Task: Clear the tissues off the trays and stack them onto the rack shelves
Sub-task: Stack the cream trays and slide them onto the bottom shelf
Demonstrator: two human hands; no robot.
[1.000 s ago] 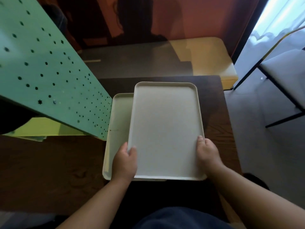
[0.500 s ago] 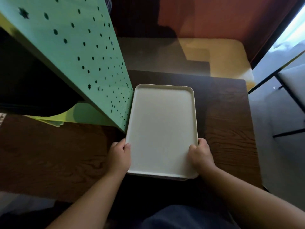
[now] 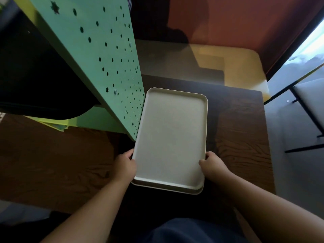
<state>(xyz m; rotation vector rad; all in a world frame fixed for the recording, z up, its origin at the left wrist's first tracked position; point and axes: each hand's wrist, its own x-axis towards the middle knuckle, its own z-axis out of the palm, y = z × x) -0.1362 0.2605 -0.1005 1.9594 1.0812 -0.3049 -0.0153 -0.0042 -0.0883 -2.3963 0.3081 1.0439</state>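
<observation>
Two cream trays lie stacked on the dark wooden table (image 3: 242, 137), the top tray (image 3: 171, 137) covering the lower tray (image 3: 192, 191), of which only a thin rim shows at the near edge. My left hand (image 3: 125, 163) grips the stack's left edge and my right hand (image 3: 211, 163) grips its right edge, both near the front corners. No tissues show on the top tray. The green perforated rack (image 3: 105, 55) stands to the left, its side panel close against the trays' far-left edge. Its shelves are dark and mostly hidden.
A yellow-green sheet (image 3: 56, 124) pokes out under the rack. A yellow bench seat (image 3: 242, 71) lies beyond the table. A black-framed chair (image 3: 308, 106) stands on the right on the grey floor. My dark-clad lap (image 3: 184, 230) is at the near edge.
The top tray slid left onto the lower tray until the two lined up. Both hands stayed on the side edges while the view shifted toward the rack.
</observation>
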